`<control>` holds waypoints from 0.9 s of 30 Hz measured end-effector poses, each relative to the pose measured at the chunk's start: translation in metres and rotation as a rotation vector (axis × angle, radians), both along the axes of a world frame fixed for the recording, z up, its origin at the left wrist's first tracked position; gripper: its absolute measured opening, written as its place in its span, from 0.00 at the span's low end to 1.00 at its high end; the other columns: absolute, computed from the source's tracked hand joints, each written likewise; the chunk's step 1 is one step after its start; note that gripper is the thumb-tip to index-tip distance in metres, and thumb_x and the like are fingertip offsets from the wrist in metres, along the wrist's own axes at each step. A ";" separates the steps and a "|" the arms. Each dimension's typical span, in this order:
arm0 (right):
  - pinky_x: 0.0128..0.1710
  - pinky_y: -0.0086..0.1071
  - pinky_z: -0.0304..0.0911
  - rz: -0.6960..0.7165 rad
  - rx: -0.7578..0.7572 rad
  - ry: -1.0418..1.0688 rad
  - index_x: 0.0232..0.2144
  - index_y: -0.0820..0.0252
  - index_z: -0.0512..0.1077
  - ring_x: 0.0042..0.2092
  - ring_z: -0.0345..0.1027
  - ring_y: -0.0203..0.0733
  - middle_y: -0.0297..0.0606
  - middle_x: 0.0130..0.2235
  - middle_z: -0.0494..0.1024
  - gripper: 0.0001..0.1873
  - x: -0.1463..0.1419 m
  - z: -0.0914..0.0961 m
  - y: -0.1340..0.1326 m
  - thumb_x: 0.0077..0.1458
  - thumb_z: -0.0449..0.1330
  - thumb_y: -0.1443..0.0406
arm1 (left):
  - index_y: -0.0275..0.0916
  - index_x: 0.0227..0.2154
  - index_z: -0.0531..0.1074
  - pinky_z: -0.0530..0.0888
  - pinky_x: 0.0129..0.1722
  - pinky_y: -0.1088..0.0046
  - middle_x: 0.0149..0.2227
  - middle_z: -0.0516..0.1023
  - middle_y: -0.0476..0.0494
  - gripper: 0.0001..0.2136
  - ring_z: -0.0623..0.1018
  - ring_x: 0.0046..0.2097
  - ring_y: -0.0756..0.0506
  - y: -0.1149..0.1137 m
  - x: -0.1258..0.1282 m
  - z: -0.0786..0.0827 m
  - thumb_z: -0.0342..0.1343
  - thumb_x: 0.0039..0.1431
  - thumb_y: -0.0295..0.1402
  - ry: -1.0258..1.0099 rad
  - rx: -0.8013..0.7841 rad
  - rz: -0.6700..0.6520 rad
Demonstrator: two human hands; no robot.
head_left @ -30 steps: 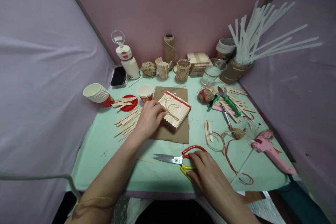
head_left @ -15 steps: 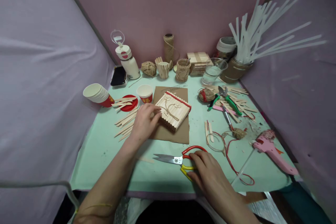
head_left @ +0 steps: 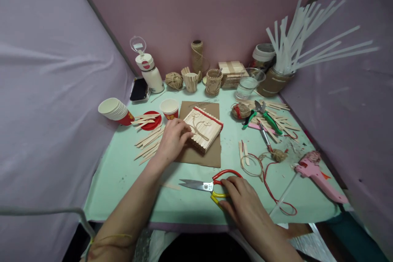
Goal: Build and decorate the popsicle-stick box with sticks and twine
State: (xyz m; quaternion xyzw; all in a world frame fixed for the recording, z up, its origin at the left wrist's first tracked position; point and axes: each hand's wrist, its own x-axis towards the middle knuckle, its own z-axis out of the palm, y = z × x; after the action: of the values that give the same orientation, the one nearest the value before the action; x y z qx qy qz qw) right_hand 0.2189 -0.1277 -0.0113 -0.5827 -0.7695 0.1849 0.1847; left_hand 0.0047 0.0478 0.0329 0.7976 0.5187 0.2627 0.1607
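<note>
A small box made of craft sticks (head_left: 205, 129), with red cord along its far edge, lies on a piece of brown cardboard (head_left: 201, 160). Twine (head_left: 201, 134) is fixed on its top in a bow-like shape, beside small round wooden pieces. At the box's left side my left hand (head_left: 174, 139) has its fingers curled, and thumb and forefinger meet at one end of the twine. Closer to me, my right hand (head_left: 241, 196) rests around the red and yellow handles of the scissors (head_left: 204, 186), whose blades point left and stand slightly apart.
Left are stacked paper cups (head_left: 114, 110), a red lid (head_left: 156, 121) and loose craft sticks (head_left: 150, 143). Right lie green-handled pruners (head_left: 260, 115), a twine loop (head_left: 252, 166) and a pink glue gun (head_left: 321, 178). A glass of water (head_left: 247, 86) and a jar of glue sticks (head_left: 274, 81) stand behind.
My left hand has shifted slightly right and up, closer over the box's left side. My right hand and the scissors have hardly moved.
</note>
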 end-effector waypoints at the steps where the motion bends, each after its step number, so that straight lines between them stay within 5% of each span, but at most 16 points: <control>1: 0.43 0.46 0.69 0.001 -0.001 0.000 0.46 0.58 0.68 0.45 0.68 0.51 0.45 0.44 0.72 0.19 0.000 0.000 0.000 0.49 0.63 0.68 | 0.41 0.30 0.72 0.67 0.46 0.63 0.38 0.72 0.45 0.01 0.70 0.43 0.44 0.001 0.000 0.000 0.59 0.54 0.31 -0.016 0.004 0.005; 14: 0.44 0.45 0.67 0.000 0.060 -0.002 0.46 0.58 0.68 0.45 0.67 0.50 0.45 0.45 0.71 0.16 -0.001 0.021 0.007 0.53 0.60 0.65 | 0.41 0.31 0.74 0.67 0.46 0.62 0.37 0.71 0.44 0.04 0.69 0.43 0.43 0.003 0.002 0.003 0.57 0.56 0.34 0.028 0.001 -0.015; 21: 0.48 0.47 0.60 -0.017 0.255 -0.018 0.52 0.59 0.67 0.48 0.62 0.50 0.48 0.47 0.69 0.17 -0.027 0.057 0.065 0.61 0.50 0.66 | 0.41 0.31 0.74 0.67 0.45 0.61 0.36 0.71 0.44 0.03 0.69 0.43 0.43 0.003 0.003 0.004 0.57 0.56 0.33 0.043 0.003 -0.009; 27: 0.48 0.45 0.57 -0.019 0.295 -0.114 0.53 0.59 0.68 0.48 0.57 0.51 0.48 0.48 0.68 0.19 -0.048 0.054 0.110 0.60 0.51 0.66 | 0.40 0.32 0.74 0.66 0.45 0.61 0.37 0.70 0.44 0.04 0.68 0.43 0.42 0.001 0.004 0.004 0.56 0.57 0.33 0.050 -0.002 0.003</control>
State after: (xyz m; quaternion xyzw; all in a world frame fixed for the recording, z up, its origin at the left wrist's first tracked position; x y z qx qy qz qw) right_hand 0.1708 -0.0173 0.0426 -0.5661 -0.7920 0.0348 0.2258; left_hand 0.0090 0.0485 0.0371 0.8030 0.5239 0.2424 0.1483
